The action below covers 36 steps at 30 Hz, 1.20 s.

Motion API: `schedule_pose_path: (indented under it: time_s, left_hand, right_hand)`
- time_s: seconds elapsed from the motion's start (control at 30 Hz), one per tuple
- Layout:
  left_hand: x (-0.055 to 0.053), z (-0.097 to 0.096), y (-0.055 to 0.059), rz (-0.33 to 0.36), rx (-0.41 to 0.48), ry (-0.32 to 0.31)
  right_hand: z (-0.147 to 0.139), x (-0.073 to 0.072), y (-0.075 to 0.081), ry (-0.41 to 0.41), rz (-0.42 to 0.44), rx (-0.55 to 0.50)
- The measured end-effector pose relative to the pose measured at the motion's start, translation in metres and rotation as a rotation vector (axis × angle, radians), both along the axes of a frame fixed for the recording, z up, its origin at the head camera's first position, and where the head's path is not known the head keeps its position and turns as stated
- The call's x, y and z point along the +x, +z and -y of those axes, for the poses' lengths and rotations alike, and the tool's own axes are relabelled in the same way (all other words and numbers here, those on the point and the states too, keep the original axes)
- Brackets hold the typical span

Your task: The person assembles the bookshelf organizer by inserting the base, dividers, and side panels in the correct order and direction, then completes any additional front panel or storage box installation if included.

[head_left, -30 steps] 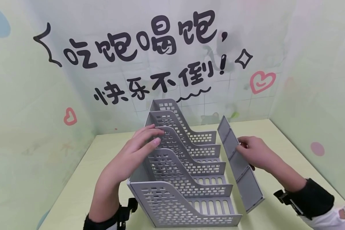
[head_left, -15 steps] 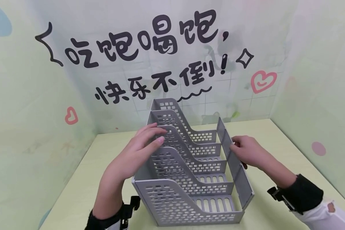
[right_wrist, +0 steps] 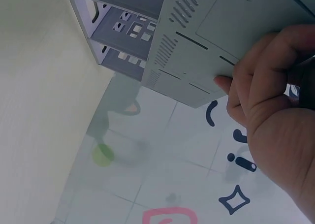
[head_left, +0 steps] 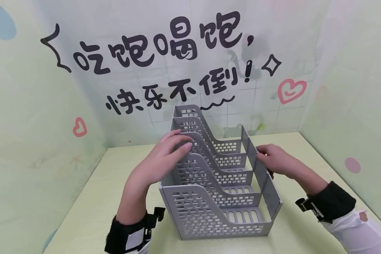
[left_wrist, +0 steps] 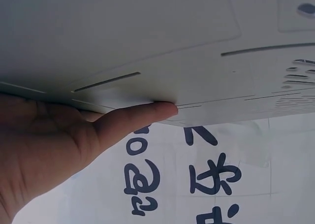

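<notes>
A grey plastic file organizer (head_left: 209,208) with several perforated dividers stands on the table in the head view. My left hand (head_left: 160,158) rests against its tall back side, fingers extended near the top edges. In the left wrist view the thumb lies along the slotted back panel (left_wrist: 197,76). At the low front side, my right hand (head_left: 277,160) pinches the long grey front panel (head_left: 260,169) by its upper edge. This panel stands upright against the front ends of the dividers; whether it is fully seated I cannot tell. Some right fingertips are hidden behind it.
The pale wooden tabletop (head_left: 98,197) extends around the organizer. Behind it hangs a light backdrop (head_left: 130,21) with black lettering and pink hearts, and similar sheets close in both sides. Black straps with small cameras are on both wrists.
The right hand has moved the front panel leftward, from apart to against the divider ends. The organizer has shifted slightly right and away, with the left hand staying at its back.
</notes>
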<state>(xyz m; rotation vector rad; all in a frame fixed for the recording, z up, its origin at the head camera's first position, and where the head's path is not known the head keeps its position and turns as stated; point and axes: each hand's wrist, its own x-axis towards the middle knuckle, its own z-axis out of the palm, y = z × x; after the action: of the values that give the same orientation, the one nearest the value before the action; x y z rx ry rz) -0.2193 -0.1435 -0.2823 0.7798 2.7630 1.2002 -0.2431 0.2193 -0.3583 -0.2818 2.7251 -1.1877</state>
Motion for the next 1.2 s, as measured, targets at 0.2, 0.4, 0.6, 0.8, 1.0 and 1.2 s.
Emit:
schedule_pose_path:
  time_s: [0.2,0.4,0.6,0.8,1.0,1.2]
  left_hand:
    - [-0.005,-0.005,0.002,0.009,-0.013,0.006]
    - [-0.006,-0.006,0.001,0.019,-0.003,0.008]
    - [-0.006,-0.008,0.000,0.018,0.000,0.005]
    - [-0.007,-0.008,0.000,0.012,0.004,-0.004]
    - [-0.006,-0.007,0.000,0.006,0.002,-0.004]
    - [-0.007,-0.007,0.000,0.009,0.008,-0.007]
  right_hand:
    - [-0.004,-0.006,0.001,0.024,0.042,-0.032]
    - [-0.004,-0.006,0.002,0.051,0.065,-0.011]
    - [-0.006,-0.003,-0.004,0.033,0.096,-0.048]
    - [0.006,0.001,-0.011,-0.036,-0.018,0.064]
    - [0.027,-0.004,-0.008,-0.102,-0.193,0.345]
    - [0.031,-0.021,-0.011,-0.051,-0.223,0.372]
